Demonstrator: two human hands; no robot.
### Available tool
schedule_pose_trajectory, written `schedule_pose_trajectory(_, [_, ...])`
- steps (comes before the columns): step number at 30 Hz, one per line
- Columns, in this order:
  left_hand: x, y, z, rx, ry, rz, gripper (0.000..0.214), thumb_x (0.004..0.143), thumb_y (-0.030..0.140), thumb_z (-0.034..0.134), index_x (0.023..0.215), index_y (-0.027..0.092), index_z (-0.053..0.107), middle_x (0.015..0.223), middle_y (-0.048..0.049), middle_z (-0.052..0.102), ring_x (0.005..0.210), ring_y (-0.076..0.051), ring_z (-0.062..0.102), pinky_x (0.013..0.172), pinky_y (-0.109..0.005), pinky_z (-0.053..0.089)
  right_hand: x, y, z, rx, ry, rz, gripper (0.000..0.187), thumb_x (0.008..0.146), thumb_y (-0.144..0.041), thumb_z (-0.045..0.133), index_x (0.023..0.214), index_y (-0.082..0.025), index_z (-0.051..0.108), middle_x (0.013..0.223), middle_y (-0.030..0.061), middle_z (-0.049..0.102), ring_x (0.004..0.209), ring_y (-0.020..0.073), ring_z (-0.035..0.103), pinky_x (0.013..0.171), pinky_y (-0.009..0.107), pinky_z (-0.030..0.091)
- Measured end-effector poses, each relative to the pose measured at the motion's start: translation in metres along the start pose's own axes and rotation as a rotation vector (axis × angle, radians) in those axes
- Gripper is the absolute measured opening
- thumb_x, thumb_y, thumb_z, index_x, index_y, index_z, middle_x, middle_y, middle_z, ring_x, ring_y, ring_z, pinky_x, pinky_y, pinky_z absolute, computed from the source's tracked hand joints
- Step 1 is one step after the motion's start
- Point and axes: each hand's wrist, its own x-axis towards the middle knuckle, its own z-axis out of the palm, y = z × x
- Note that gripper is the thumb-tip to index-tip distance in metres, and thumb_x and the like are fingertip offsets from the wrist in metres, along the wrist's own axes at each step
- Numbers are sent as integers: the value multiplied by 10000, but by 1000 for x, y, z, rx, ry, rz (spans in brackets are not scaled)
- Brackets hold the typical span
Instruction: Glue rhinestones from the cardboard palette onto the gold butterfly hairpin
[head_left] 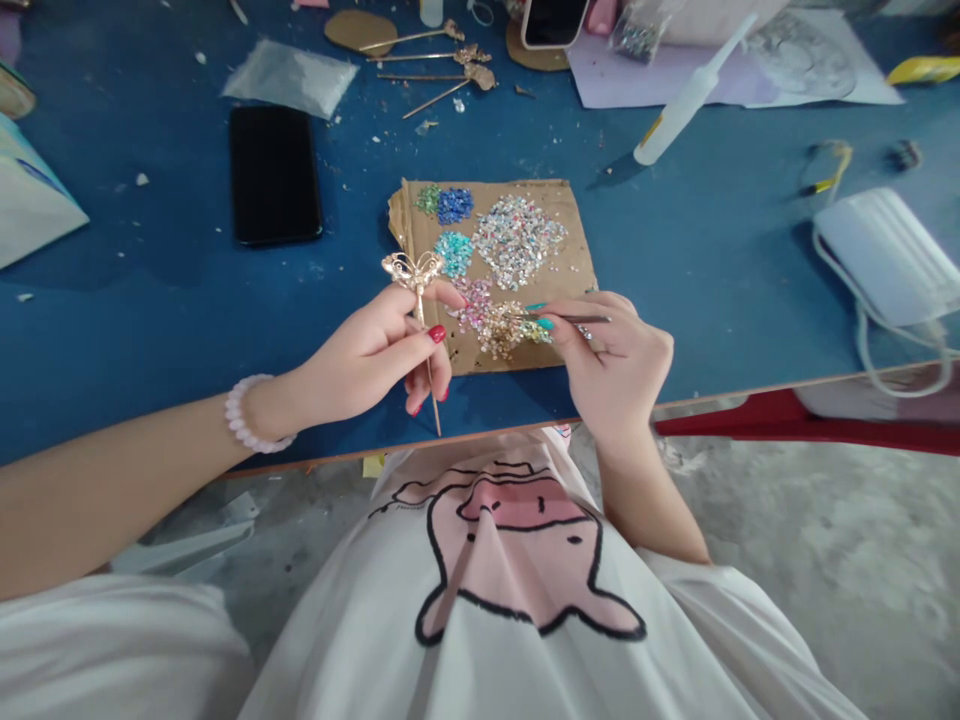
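My left hand (382,355) is closed round a gold hairpin stick topped with a butterfly (413,270), held upright above the near table edge. My right hand (611,360) pinches thin tweezers (581,319) whose tip points left into a pile of rhinestones (501,325). These lie on a brown cardboard piece (574,270) with separate heaps of green, blue, turquoise, pink and silver stones. The two hands are close together at the front edge of the cardboard.
On the blue table (150,300) lie a black phone (274,175), a clear bag (289,78), several more gold hairpins (439,65), a white glue bottle (686,100), paper sheets (757,75) and a face mask (885,255). Concrete floor shows below.
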Motion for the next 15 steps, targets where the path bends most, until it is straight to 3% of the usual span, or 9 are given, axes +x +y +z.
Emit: schedule_pose_trajectory(15, [-1, 5, 0, 30, 2, -51, 328, 1035, 201, 423, 1360, 164, 436, 631, 29, 670, 415, -102, 618, 463, -183, 505, -2, 3, 1, 50, 63, -93, 148, 926, -211, 718, 783, -225, 752, 795, -21, 780, 715, 134, 701, 766, 315, 567])
